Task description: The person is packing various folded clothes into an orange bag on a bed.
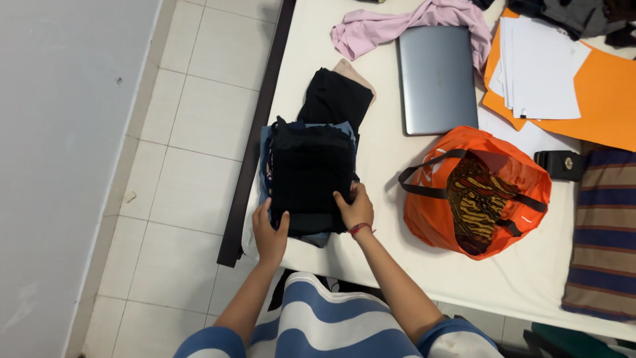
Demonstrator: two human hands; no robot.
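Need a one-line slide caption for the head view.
Both hands, left and right, grip a stack of dark folded clothes beside an orange bag.

We look steeply down from our one head camera, close over the bench (pixel 397 166) edge and floor (pixel 185 172).

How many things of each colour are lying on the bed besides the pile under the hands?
Orange: 2, bag and folder
Pink: 1, garment
Grey: 1, laptop
White: 1, paper stack
Striped: 1, cloth
Total: 6
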